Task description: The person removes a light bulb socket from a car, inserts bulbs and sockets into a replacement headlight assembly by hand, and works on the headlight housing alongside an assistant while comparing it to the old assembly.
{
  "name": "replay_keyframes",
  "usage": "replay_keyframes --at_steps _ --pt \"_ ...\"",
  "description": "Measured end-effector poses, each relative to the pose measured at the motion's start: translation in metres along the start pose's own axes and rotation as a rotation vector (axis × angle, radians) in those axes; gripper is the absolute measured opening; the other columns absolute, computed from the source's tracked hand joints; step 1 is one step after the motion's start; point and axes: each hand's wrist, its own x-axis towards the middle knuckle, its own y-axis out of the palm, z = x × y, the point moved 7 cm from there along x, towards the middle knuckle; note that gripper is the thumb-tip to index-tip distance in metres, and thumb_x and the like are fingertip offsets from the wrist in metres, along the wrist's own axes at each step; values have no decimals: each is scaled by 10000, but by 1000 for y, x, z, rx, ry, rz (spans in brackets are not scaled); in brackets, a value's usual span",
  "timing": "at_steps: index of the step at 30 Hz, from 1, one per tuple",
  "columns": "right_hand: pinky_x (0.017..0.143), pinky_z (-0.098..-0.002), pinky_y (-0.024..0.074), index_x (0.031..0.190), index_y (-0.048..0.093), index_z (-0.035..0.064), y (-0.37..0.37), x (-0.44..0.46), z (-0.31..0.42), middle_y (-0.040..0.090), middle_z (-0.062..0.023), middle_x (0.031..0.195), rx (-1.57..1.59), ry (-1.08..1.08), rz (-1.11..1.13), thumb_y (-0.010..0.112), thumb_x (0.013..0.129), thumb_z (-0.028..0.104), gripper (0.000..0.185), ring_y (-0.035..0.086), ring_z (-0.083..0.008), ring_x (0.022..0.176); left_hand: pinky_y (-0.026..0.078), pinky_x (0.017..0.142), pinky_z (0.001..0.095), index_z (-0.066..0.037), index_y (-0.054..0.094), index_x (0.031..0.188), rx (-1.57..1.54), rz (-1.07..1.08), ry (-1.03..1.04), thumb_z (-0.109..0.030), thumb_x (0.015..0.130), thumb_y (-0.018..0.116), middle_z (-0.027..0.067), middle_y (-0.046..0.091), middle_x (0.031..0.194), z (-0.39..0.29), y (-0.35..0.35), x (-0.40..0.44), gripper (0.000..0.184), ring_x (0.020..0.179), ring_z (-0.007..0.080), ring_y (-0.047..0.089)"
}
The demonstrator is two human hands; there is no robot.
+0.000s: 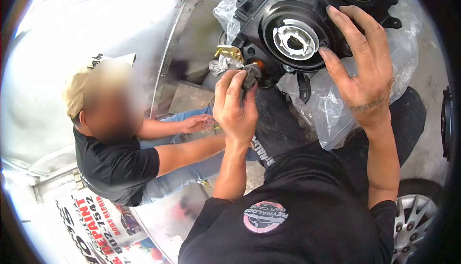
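A black headlight housing (269, 19), its back facing up, lies across my lap on clear plastic. Its large round opening shows a white ring (284, 41) with a dark centre. My left hand (235, 110) pinches a dark bulb socket (251, 77) beside the housing's lower left edge. Something amber shows just past the socket; whether it is seated in a hole I cannot tell. My right hand (362, 67) has its fingers spread, with thumb and fingertips resting at the right of the round opening.
A co-worker in a cap and black shirt (115, 168) sits close on the left, hands near my left forearm. Clear plastic wrap (331, 115) hangs below the housing. A car wheel (415, 221) stands at lower right, a printed banner (96, 230) at lower left.
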Motion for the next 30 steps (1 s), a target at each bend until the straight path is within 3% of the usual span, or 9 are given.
replay_keyframes --at_steps 7,10,13,17,18,22,25,30 --pt "947 -418 532 1332 713 78 3 5 1 666 -142 1236 34 -17 -65 836 747 44 598 639 -325 1092 575 925 404 -6 724 1184 31 -11 65 93 781 796 175 708 1212 1 2 -2 421 1069 317 714" --pt "947 -412 534 1336 710 78 2 6 1 666 -139 1241 48 -12 -66 834 750 31 601 640 -320 1096 576 962 399 -10 702 1186 -62 -30 35 112 783 791 185 708 1261 1 3 -3 431 1124 320 716" --pt "958 -406 536 1346 705 79 2 8 3 667 -137 1249 42 -1 -52 833 753 15 610 643 -317 1110 582 985 421 17 689 1190 -180 -38 -58 112 793 787 232 705 1284 11 5 -6 419 1165 382 717" --pt "994 -401 542 1356 696 67 4 13 3 672 -129 1278 10 -3 -33 831 767 3 608 646 -305 1166 578 981 407 24 671 1193 -262 -132 -85 108 824 776 233 706 1288 17 -7 -17 393 1164 367 719" --pt "998 -400 543 1353 695 61 5 15 2 673 -128 1285 8 -7 -33 831 771 4 601 646 -301 1174 556 1032 392 34 613 1233 -302 -135 -81 150 867 734 258 643 1358 20 -11 -20 402 1233 307 665" --pt "1026 -399 543 1357 682 42 5 14 2 671 -136 1329 -58 -1 -1 828 796 12 581 636 -295 1232 546 1035 377 36 584 1277 -453 -226 -159 136 907 714 254 620 1387 29 -22 -27 406 1250 278 644" --pt "1045 -396 541 1372 672 52 7 14 -1 669 -134 1346 -70 -21 8 823 811 16 582 628 -291 1260 579 971 378 28 651 1220 -392 -220 -139 56 888 785 235 697 1297 29 -19 -23 359 1171 319 711" --pt "1060 -393 539 1381 665 61 12 11 -6 670 -127 1353 -63 -56 10 820 820 21 583 631 -283 1263 583 958 403 13 665 1211 -305 -103 -84 105 804 799 231 705 1282 19 -5 -9 438 1146 360 725"
